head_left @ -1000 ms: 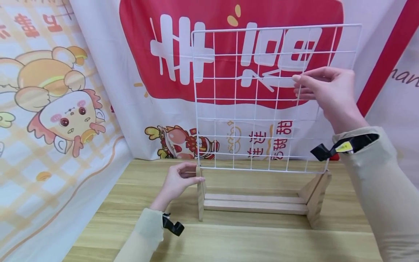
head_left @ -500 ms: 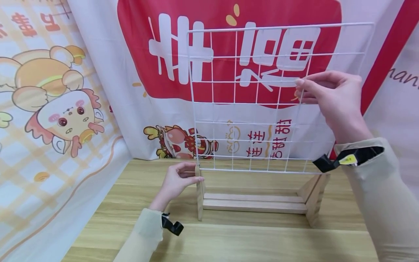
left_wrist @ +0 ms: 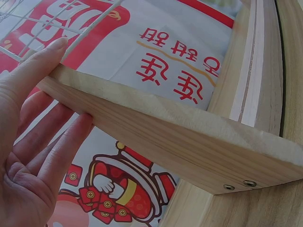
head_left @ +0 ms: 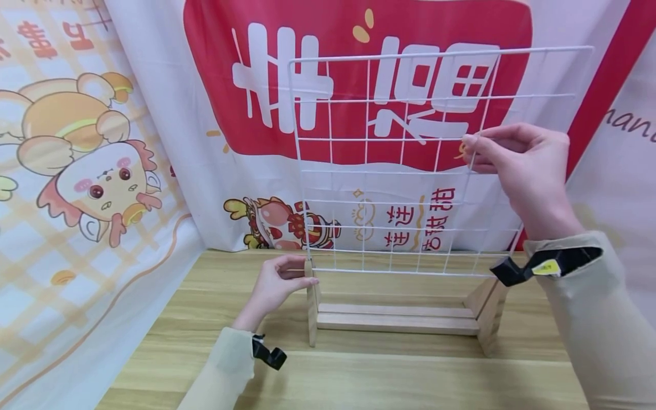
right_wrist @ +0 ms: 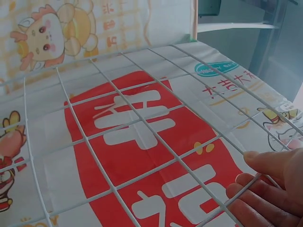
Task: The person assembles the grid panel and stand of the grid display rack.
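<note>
Over grained tabletop (head_left: 410, 376) | right hand (head_left: 530, 168) pinches wire grid (head_left: 402, 172) | left hand (head_left: 277, 285) grips wooden upright (head_left: 312, 316)

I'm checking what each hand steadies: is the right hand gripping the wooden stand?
No, the right hand pinches the white wire grid, well above the wooden stand.

White wire grid (head_left: 435, 172), roughly upright, pale wooden stand (head_left: 397, 324) below, also upright

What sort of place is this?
Possibly a tabletop workspace or display corner: a white-and-red printed fabric backdrop behind a pale wood-grain table, with a white wire grid panel above a light wooden stand.
</note>
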Motion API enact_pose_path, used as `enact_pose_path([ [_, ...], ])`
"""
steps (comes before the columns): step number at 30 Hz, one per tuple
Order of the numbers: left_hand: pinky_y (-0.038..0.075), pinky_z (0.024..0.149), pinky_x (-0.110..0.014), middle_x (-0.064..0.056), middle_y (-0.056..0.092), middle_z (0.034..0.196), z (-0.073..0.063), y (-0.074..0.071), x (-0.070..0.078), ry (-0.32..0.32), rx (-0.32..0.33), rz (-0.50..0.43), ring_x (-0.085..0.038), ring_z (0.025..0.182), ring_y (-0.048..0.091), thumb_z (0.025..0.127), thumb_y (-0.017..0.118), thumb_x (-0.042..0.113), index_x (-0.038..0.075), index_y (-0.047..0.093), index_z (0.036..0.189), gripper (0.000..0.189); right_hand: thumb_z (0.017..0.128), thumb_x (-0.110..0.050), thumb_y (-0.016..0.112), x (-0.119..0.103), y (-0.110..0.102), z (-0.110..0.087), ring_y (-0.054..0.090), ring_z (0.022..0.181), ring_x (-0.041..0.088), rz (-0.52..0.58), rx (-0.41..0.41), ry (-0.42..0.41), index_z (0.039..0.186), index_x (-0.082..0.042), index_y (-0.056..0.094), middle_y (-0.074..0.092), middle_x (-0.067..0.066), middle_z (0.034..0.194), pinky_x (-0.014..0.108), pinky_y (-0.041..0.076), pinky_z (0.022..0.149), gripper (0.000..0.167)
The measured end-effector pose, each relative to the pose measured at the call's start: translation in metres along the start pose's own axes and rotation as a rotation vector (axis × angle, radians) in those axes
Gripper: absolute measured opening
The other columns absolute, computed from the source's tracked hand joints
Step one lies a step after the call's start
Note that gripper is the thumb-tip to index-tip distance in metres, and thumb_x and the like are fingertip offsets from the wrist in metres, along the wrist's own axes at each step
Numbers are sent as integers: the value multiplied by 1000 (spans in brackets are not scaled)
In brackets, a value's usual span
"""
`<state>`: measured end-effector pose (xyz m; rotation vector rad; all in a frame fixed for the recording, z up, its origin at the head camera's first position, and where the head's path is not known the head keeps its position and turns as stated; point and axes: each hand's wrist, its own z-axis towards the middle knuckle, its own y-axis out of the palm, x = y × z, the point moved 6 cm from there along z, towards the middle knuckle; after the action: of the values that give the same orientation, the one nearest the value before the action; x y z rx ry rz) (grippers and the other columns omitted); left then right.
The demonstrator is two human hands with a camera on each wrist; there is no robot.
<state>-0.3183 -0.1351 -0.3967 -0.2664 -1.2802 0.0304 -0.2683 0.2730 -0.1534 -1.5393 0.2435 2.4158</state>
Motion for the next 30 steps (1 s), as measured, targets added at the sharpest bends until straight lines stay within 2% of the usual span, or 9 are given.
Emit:
enact_pose_path([
  [12,61,83,-36,-7,75,107,1,1,-1,-6,5,-8,-27,99,72,75,94,19,8,73,116,48,78,-28,89,11,-5,-9,74,87,21,139,13,-24,117,-3,74,75,10,107,24,57,76,49],
  [17,61,84,-36,-7,74,108,2,0,-2,-9,6,5,-27,100,72,75,94,20,9,72,117,49,78,-27,90,14,-7,-11,75,85,20,154,21,-20,116,-2,74,75,10,106,25,57,75,48],
  [26,60,85,-36,-6,74,109,3,0,-2,-16,11,14,-26,99,72,74,94,20,9,73,116,49,78,-37,88,14,-1,-18,74,92,19,8,15,-21,120,-7,75,75,7,111,19,56,81,52],
  [30,60,85,-36,-7,75,107,3,0,-2,-16,7,3,-26,99,72,74,94,19,8,73,115,47,78,-37,88,15,-2,-19,74,92,19,-4,21,-24,120,-8,75,75,6,111,19,56,81,53],
])
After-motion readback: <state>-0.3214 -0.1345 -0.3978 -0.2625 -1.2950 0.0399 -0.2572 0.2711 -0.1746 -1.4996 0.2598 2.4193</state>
